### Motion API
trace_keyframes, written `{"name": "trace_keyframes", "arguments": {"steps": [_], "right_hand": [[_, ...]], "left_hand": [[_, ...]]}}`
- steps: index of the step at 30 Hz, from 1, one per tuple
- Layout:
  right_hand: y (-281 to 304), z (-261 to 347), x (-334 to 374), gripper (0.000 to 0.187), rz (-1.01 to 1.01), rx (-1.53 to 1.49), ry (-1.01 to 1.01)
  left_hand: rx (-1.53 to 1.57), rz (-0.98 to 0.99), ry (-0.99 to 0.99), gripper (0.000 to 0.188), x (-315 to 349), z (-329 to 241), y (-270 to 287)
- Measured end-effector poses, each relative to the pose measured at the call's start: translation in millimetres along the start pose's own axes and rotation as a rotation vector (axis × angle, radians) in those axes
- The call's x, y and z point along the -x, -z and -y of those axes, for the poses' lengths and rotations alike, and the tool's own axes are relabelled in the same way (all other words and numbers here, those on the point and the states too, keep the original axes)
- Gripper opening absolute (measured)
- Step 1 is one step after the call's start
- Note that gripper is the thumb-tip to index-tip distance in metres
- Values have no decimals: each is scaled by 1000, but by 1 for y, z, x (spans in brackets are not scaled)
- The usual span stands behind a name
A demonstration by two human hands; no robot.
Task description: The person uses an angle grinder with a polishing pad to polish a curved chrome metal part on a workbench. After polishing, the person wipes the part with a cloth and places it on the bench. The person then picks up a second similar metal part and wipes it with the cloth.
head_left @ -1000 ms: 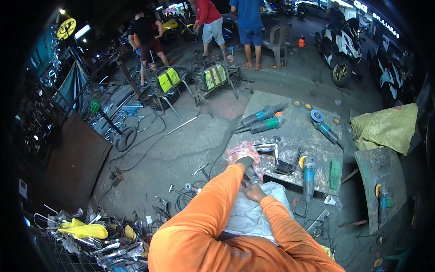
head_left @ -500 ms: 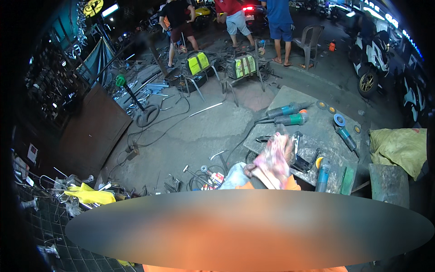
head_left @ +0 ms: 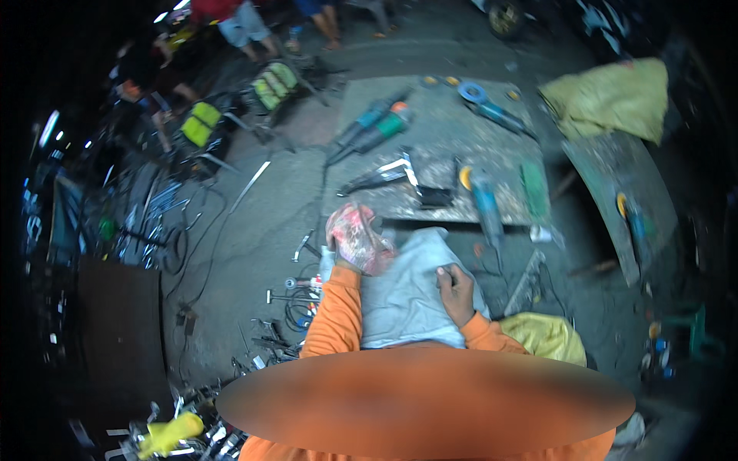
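My left hand (head_left: 357, 240) wears a pink-and-white stained glove and rests, fingers curled, on the grey cloth (head_left: 403, 296) over my knees. My bare right hand (head_left: 456, 292) lies on the same cloth to the right, its fingers folded in; nothing shows in it. Both forearms are in orange sleeves. Just beyond my hands a flat metal plate (head_left: 442, 157) lies on the floor. On it are a blue angle grinder (head_left: 484, 203), a steel bracket (head_left: 396, 173) and two green-bodied power tools (head_left: 377, 127).
Another grinder with a blue disc (head_left: 488, 107) lies at the plate's far edge, a yellow-green cloth (head_left: 615, 96) beyond it. A second plate (head_left: 607, 184) lies to the right. Metal scraps and cables (head_left: 296, 300) litter the floor on the left. Green stools (head_left: 273, 83) and standing people (head_left: 238, 23) are farther off.
The view has tipped down and forward toward the metal plate. My gloved left hand has come down from in front of me onto my knee, and my hands have parted.
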State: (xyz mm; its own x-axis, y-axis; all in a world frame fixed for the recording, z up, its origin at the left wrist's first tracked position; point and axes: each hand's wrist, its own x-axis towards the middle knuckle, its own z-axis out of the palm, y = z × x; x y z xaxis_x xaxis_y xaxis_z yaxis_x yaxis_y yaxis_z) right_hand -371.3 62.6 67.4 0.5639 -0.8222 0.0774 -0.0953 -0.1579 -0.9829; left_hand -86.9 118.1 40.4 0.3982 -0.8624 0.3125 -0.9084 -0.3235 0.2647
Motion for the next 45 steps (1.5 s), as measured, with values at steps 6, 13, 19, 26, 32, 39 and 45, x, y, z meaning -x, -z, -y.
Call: {"name": "trace_keyframes", "arguments": {"steps": [6, 13, 19, 26, 32, 39, 45], "right_hand": [[-13, -3, 0, 27, -89, 317, 73], [-11, -8, -16, 25, -91, 420, 21], [-14, -20, -16, 27, -119, 466, 82], [-10, -42, -16, 30, -170, 296, 1], [21, -29, -21, 29, -458, -470, -199], [93, 99, -89, 30, -522, 168, 315], [101, 190, -128, 49, -634, 446, 743]], "left_hand": [[-295, 361, 29, 53, -101, -61, -102], [-264, 645, 52, 35, -148, -94, -123], [-326, 543, -118, 22, -141, -81, -69], [-287, 96, -360, 19, -140, -25, -12], [179, 311, -403, 31, -114, -20, 96], [-210, 84, -746, 40, -43, -142, 180], [-170, 267, -860, 38, -53, -187, 174]]}}
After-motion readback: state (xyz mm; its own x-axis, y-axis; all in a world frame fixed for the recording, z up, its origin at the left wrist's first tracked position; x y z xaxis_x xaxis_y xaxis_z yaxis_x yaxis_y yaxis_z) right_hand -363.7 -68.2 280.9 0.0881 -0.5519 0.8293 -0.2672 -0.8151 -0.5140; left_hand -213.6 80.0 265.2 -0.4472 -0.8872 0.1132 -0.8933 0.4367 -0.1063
